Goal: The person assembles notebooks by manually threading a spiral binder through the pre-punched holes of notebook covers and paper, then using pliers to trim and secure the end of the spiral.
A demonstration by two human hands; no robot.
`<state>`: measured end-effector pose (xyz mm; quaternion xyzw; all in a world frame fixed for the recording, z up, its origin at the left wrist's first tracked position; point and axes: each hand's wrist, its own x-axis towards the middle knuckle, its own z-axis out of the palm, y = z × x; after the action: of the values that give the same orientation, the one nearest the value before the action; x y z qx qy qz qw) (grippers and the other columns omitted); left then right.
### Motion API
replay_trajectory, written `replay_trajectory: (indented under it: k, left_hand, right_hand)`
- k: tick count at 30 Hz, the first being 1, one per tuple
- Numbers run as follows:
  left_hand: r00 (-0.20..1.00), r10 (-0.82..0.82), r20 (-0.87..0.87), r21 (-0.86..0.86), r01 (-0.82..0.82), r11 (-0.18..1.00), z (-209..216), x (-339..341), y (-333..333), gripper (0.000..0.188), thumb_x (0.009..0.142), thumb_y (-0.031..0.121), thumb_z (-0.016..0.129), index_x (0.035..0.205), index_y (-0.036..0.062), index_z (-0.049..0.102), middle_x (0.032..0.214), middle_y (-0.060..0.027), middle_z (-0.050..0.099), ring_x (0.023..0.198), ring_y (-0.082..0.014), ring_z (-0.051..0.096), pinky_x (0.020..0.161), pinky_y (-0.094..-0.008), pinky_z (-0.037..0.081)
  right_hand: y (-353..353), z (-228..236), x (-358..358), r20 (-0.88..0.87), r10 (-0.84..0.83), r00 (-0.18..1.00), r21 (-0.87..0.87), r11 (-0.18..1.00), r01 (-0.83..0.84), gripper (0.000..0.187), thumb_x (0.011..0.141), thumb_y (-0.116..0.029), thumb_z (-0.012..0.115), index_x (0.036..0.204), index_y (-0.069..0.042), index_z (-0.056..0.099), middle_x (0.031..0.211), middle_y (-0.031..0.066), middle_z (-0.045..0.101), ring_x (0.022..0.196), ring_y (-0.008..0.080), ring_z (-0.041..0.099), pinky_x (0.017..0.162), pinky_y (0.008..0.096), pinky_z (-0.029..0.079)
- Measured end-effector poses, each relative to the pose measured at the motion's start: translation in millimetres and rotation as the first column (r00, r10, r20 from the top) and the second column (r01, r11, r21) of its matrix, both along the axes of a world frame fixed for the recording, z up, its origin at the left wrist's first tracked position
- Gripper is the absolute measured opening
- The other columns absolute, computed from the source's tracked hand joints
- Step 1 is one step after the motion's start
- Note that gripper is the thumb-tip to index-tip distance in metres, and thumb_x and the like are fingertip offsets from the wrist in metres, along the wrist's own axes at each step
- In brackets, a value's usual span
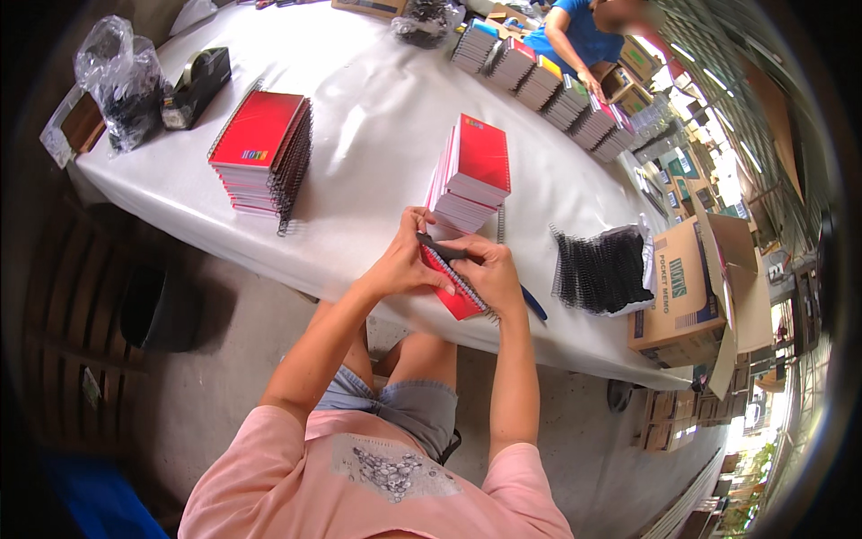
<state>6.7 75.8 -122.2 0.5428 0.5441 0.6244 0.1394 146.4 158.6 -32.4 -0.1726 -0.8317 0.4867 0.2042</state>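
- Directions are read from the red notebook in the hands, with twelve o'clock pointing away from the wearer.
- Step in hand: apparently the binding of a small red notebook point(458, 306), a black spiral coil point(470, 295) being worked along its punched edge.
- Position: the notebook is held at the near edge of the bench point(364, 171), just on the six o'clock side of a squared stack of red-covered notebooks point(482, 166).
- Left hand point(406, 259): grasps the notebook from ten o'clock, thumb laid on the cover.
- Right hand point(486, 267): curled over the coiled edge from between one and two o'clock, fingers bent around a dark slender piece point(440, 248) whose kind cannot be told.
- Next move, as judged: it would call for a steady left grip while the right seats the coil and attends to its loose end; a snagged loop or bent wire seems the main risk.
- Appearance: the notebook is tilted, its coiled edge running from between ten and eleven to between four and five; the cover is plain red where visible, and the coil's lower end appears to overrun the corner.
- Surroundings: a stack of coil-edged notebooks point(259, 135) at ten o'clock; a heap of black coils point(600, 269) at three, before an opened carton point(675, 289).
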Motion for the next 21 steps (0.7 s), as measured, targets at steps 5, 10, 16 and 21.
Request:
replay_trajectory:
  k: [5, 10, 16, 21]
  left_hand:
    - [0.993, -0.110, 0.040, 0.100, 0.105, 0.989, 2.5, -1.5, -1.4, 0.073, 0.065, 0.033, 0.084, 0.110, 0.0024, 0.036, 0.109, -0.0109, 0.040, 0.103, -0.0211, 0.043, 0.092, -0.0316, 0.036]
    - [0.787, -0.334, 0.518, 0.044, 0.366, 0.930, 14.3, -0.4, -16.2, 0.026, 0.090, 0.023, 0.061, 0.105, 0.0053, 0.048, 0.104, -0.0015, 0.050, 0.090, -0.0088, 0.048, 0.082, -0.0231, 0.039]
    - [0.829, -0.157, 0.537, 0.108, 0.117, 0.987, 8.7, -1.3, -14.7, 0.016, 0.087, 0.018, 0.064, 0.095, 0.0066, 0.056, 0.085, 0.0031, 0.056, 0.076, -0.0045, 0.050, 0.065, -0.0214, 0.043]
    - [0.790, -0.110, 0.603, 0.034, 0.112, 0.993, 16.6, 2.2, -21.9, 0.018, 0.079, 0.008, 0.072, 0.088, 0.0048, 0.056, 0.084, 0.0013, 0.058, 0.070, -0.0049, 0.053, 0.057, -0.0198, 0.044]
  right_hand:
    - [22.6, -7.6, 29.2, -0.451, -0.237, 0.861, -0.416, 0.909, 0.032, 0.026, 0.072, 0.006, 0.061, 0.096, 0.002, 0.068, 0.092, 0.0047, 0.066, 0.082, 0.0121, 0.061, 0.077, 0.0262, 0.047]
    - [65.6, -4.9, 80.3, -0.404, -0.571, 0.714, 0.093, 0.751, 0.653, 0.029, 0.073, 0.002, 0.059, 0.101, 0.000, 0.067, 0.092, 0.0076, 0.065, 0.081, 0.0214, 0.062, 0.077, 0.0298, 0.048]
    - [69.7, -46.1, 106.7, 0.147, -0.662, 0.735, 0.807, 0.510, 0.298, 0.045, 0.078, -0.015, 0.064, 0.122, -0.010, 0.057, 0.120, 0.0139, 0.053, 0.110, 0.0320, 0.049, 0.094, 0.0396, 0.039]
    - [-5.9, -50.4, 103.1, 0.261, -0.721, 0.642, 0.735, 0.580, 0.351, 0.046, 0.089, -0.034, 0.053, 0.132, -0.017, 0.048, 0.131, 0.0130, 0.044, 0.123, 0.0319, 0.038, 0.102, 0.0480, 0.028]
